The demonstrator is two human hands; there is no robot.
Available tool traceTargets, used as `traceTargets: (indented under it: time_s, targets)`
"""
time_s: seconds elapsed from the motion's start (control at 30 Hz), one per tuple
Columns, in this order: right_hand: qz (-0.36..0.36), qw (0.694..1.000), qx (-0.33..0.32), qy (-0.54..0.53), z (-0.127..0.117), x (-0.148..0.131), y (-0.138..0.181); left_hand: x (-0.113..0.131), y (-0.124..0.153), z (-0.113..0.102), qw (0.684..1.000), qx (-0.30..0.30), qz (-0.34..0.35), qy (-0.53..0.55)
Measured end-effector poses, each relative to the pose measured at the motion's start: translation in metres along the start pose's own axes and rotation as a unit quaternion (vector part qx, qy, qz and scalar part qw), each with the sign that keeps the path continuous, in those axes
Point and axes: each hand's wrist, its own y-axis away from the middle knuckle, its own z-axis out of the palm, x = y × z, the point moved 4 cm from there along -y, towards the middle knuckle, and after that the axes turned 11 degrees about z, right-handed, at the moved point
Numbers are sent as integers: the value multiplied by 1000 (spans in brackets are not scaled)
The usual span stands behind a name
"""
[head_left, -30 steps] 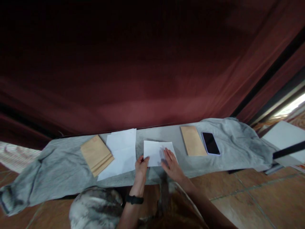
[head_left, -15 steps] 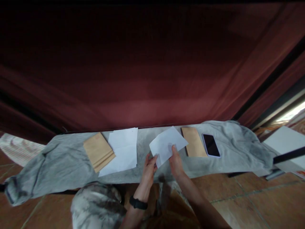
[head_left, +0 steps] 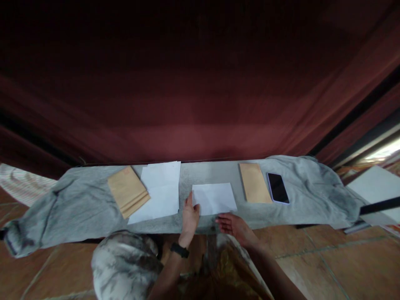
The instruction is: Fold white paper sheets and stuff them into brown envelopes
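Note:
A folded white sheet of paper [head_left: 215, 198] lies flat on the grey cloth [head_left: 206, 171] in front of me. My left hand [head_left: 190, 214], with a dark band on its wrist, rests at the sheet's left edge, fingers apart and touching it. Just below the sheet's lower right edge, my right hand [head_left: 233, 227] is turned partly palm-up with its fingers loosely extended and nothing in it. To the left are larger white sheets [head_left: 164, 189], partly covered by a fanned stack of brown envelopes [head_left: 128, 189].
Right of the folded sheet lies a brown envelope or stack of them [head_left: 254, 183], beside a dark-screened phone [head_left: 278, 188]. A dark red panel [head_left: 193, 104] rises behind the cloth-covered surface. A white board-like surface [head_left: 376, 187] stands at far right.
The white sheet has gone from being held tilted in both hands to lying flat on the cloth. My right hand has let go and drawn back below it.

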Motion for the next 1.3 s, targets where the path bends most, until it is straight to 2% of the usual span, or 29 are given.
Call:
traceTargets:
  time_s: [0.1,0.2,0.23,0.3,0.37,0.43,0.5,0.57,0.7,0.87,1.1,1.3]
  targets:
    - [-11,1000,-1,14,5,-10,0,5,7,5,998,-3,12,-56]
    - [-130,982,95,100,8,-29,-14,12,10,8,996,-12,24,-86]
    - [-180,960,141,159,9,-35,-19,15,11,8,994,-16,30,-100]
    - [-261,892,210,304,15,-43,-29,20,13,6,987,-22,53,-148]
    - [-311,804,236,448,24,-45,-39,25,14,5,975,-22,83,-207]
    - [-331,726,233,555,31,-43,-49,30,13,8,962,-28,131,-239]
    - [-329,677,230,617,35,-41,-58,35,10,19,953,-52,187,-231]
    - [-315,650,236,650,35,-41,-67,37,5,33,947,-87,226,-212]
    - [-282,621,251,687,30,-48,-81,38,-8,58,937,-143,225,-225]
    - [-268,606,273,697,26,-59,-87,36,-21,66,927,-156,213,-265]
    - [-264,610,335,668,19,-59,-93,26,-27,63,929,-117,208,-284]
    - [-292,593,387,643,-1,-55,-85,12,-20,52,938,-68,178,-290]
